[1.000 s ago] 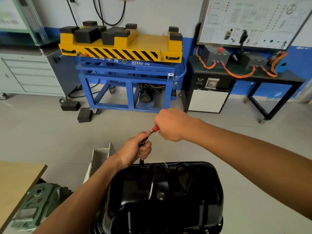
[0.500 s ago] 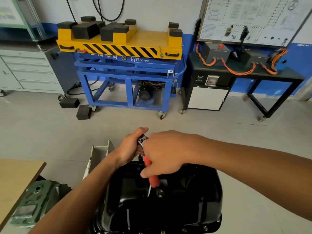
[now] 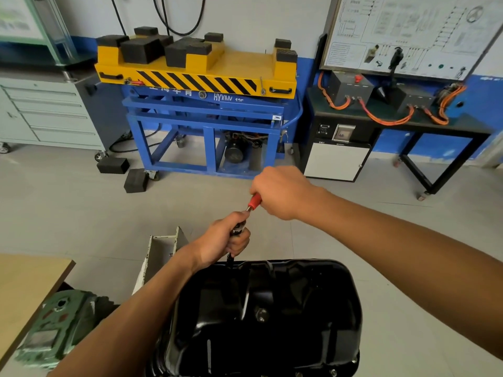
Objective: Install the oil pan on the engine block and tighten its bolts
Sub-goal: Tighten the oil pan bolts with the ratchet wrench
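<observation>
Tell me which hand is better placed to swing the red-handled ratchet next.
Right: the right hand grips the red-handled metal ratchet wrench by its handle; the left hand only steadies its head above the glossy black oil pan.

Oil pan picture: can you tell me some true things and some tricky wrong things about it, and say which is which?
1. The right hand grips the red handle of the ratchet. True.
2. The left hand lies flat on the oil pan. False: it grips the ratchet's head end, above the pan's far edge.
3. The oil pan is shiny black. True.
4. The blue stand has a green top. False: its top is yellow with black stripes.
5. Two black blocks lie on the floor by the blue stand. True.
</observation>
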Demonstrator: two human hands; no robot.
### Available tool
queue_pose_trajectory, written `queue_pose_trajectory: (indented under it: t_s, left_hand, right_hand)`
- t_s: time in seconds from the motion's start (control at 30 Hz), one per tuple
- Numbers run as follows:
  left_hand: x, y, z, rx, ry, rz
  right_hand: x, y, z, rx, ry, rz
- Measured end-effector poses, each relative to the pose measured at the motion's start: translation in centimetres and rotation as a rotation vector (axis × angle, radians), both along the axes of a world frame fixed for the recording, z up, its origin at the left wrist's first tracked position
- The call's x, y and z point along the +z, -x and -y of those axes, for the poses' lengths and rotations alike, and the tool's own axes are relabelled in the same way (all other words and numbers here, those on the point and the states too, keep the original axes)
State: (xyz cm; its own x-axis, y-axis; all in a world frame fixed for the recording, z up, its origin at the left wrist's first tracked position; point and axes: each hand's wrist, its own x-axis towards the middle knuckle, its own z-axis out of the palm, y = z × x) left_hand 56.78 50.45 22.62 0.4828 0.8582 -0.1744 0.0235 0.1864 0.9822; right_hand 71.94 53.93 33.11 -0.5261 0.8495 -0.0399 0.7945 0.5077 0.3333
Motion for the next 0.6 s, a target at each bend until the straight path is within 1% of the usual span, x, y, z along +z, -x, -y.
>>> queue_pose_trajectory:
  t_s: [0.1,0.17,0.27,0.4,0.47,0.53,0.6]
  left_hand:
    - [-0.2,0.3,-0.1,0.031,0.015,0.039]
    - [-0.3,0.5,-0.3,0.041,0.014,0.053]
    - [-0.4,0.4,-0.4,0.056,0.008,0.057]
    - [-0.5,0.3,-0.5,0.069,-0.008,-0.001]
    - [-0.6,0.4,-0.5,0.105,0.021,0.007]
    - [-0.8,0.4,-0.5,0.145,0.050,0.017]
    - [-0.9,0.4,-0.4,0.170,0.054,0.011]
  right_hand:
    - [-1.2,-0.6,0.6,0.038,-0.008,-0.003]
    - [-0.9,-1.3,1.2,0.028,0.047,-0.017]
    - [0.5,-1.8,2.6,0.046,0.190,0.018]
    - [2.0,-1.0,5.1,0.039,0.436,0.097]
    - [2.1,-0.1,6.5,0.081,0.559,0.044]
    - [2.0,0.9,7.6,0.150,0.598,-0.048]
    - [2.0,1.5,7.7,0.177,0.630,-0.100]
